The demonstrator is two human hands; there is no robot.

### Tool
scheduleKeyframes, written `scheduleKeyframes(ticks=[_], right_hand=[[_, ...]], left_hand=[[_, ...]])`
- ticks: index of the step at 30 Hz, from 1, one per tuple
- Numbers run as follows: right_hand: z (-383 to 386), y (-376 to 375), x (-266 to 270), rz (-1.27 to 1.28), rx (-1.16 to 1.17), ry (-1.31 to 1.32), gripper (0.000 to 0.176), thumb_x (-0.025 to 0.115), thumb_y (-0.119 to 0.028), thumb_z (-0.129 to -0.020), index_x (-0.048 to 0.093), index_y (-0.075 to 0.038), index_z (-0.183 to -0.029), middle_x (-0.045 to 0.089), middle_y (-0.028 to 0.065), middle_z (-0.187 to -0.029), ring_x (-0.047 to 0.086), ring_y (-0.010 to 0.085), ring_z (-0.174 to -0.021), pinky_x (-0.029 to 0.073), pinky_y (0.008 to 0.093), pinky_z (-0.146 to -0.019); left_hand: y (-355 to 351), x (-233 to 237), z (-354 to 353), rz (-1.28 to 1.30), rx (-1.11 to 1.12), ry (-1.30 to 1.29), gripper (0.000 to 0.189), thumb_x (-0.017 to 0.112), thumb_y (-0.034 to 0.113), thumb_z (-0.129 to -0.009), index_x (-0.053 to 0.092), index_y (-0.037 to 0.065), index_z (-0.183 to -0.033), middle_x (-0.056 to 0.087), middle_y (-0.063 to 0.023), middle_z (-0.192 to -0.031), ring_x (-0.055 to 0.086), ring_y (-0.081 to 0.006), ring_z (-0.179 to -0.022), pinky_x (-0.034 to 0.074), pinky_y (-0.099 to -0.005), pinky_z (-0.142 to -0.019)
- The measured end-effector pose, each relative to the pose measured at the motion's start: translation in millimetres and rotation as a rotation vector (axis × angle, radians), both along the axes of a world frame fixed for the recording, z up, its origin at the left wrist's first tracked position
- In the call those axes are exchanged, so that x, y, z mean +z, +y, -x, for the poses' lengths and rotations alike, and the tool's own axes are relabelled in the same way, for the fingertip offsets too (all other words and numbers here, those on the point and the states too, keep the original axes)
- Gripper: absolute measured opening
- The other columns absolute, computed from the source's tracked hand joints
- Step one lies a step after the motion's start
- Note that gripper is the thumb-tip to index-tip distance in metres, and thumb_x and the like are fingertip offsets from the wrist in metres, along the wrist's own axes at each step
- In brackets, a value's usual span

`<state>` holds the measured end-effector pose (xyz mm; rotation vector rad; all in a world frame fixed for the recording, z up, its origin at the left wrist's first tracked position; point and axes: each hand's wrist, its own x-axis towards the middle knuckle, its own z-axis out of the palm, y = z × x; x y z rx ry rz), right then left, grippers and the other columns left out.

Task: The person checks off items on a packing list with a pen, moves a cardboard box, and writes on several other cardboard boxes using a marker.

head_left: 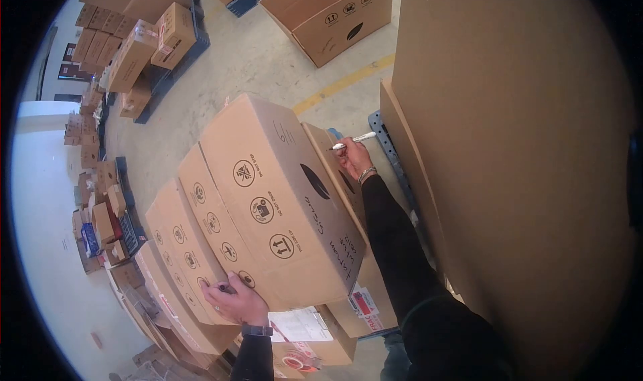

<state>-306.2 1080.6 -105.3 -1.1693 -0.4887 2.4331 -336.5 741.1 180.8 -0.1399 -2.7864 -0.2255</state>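
Observation:
My right hand, wearing a bracelet, grips a white marker. The marker's dark tip is close to the face of a cardboard box, partly hidden behind a nearer box. That large nearer box has printed handling symbols, a black oval and handwriting on its side. My left hand, with a dark watch band at the wrist, rests against the boxes below. Its fingers are closed around a small dark thing, mostly hidden by them.
A tall cardboard wall rises close on the right, beside a blue-grey pallet. An open box stands beyond a yellow floor line. Paper sheets and a tape roll lie below. Stacked boxes line the left.

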Motion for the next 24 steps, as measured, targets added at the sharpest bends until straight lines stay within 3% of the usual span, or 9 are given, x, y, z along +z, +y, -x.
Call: scheduleKeyframes(ticks=[7, 10, 13, 16, 17, 19, 24], right_hand=[[-2, -7, -12, 0.043, -0.041, 0.016, 0.016, 0.058, -0.022, -0.092, 0.060, -0.009, -0.081, 0.050, -0.0006, -0.061, 0.045, 0.0115, -0.049, 0.037, 0.0267, -0.047], [-16, -8, -23, 0.074, -0.073, 0.040, 0.017, 0.058, -0.023, -0.092, 0.061, -0.009, -0.084, 0.050, -0.0017, -0.061, 0.047, 0.0109, -0.053, 0.039, 0.0281, -0.049], [-51, -21, -36, 0.065, -0.146, 0.005, 0.016, 0.059, -0.025, -0.093, 0.064, -0.010, -0.087, 0.050, -0.0033, -0.063, 0.049, 0.0096, -0.059, 0.041, 0.0294, -0.054], [-98, -45, -52, 0.090, -0.172, -0.086, 0.013, 0.062, -0.026, -0.092, 0.066, -0.013, -0.090, 0.052, -0.0048, -0.066, 0.051, 0.0085, -0.065, 0.042, 0.0294, -0.059], [-110, -52, -58, 0.107, -0.209, -0.120, 0.014, 0.064, -0.027, -0.091, 0.066, -0.014, -0.091, 0.052, -0.0047, -0.067, 0.052, 0.0086, -0.065, 0.042, 0.0292, -0.060], [-129, -63, -78, 0.109, -0.243, -0.147, 0.015, 0.065, -0.029, -0.089, 0.068, -0.015, -0.093, 0.057, -0.0042, -0.071, 0.054, 0.0086, -0.070, 0.043, 0.0301, -0.063], [-150, -80, -104, 0.177, -0.076, -0.188, 0.018, 0.060, -0.029, -0.093, 0.069, -0.015, -0.099, 0.062, -0.0032, -0.074, 0.059, 0.0089, -0.073, 0.046, 0.0302, -0.065]], left_hand=[[1, 1, -1, 0.126, -0.015, 0.060, 0.063, 0.061, 0.029, -0.093, 0.039, -0.005, -0.141, 0.053, -0.0158, -0.122, 0.055, -0.0261, -0.084, 0.046, -0.0384, -0.078], [-7, -6, 5, 0.063, -0.054, 0.062, 0.049, 0.061, 0.031, -0.094, 0.050, -0.005, -0.125, 0.050, -0.0201, -0.134, 0.055, -0.0266, -0.088, 0.045, -0.0395, -0.082], [3, -1, 2, -0.080, -0.012, -0.007, 0.037, 0.060, 0.031, -0.095, 0.053, -0.003, -0.107, 0.044, -0.0247, -0.142, 0.055, -0.0303, -0.098, 0.044, -0.0413, -0.088], [-2, -2, 4, 0.003, -0.088, 0.030, 0.033, 0.059, 0.030, -0.096, 0.052, -0.002, -0.101, 0.042, -0.0270, -0.143, 0.051, -0.0357, -0.111, 0.041, -0.0435, -0.095], [1, 1, 1, 0.030, -0.084, 0.008, 0.032, 0.056, 0.028, -0.098, 0.051, -0.003, -0.101, 0.041, -0.0298, -0.143, 0.044, -0.0406, -0.125, 0.036, -0.0446, -0.101], [3, 2, 0, -0.056, -0.095, -0.031, 0.031, 0.055, 0.027, -0.098, 0.050, -0.003, -0.100, 0.039, -0.0312, -0.143, 0.040, -0.0411, -0.129, 0.033, -0.0451, -0.105], [3, 2, 1, -0.116, -0.131, -0.077, 0.029, 0.052, 0.026, -0.100, 0.050, -0.003, -0.097, 0.034, -0.0324, -0.146, 0.032, -0.0400, -0.137, 0.026, -0.0452, -0.110]])
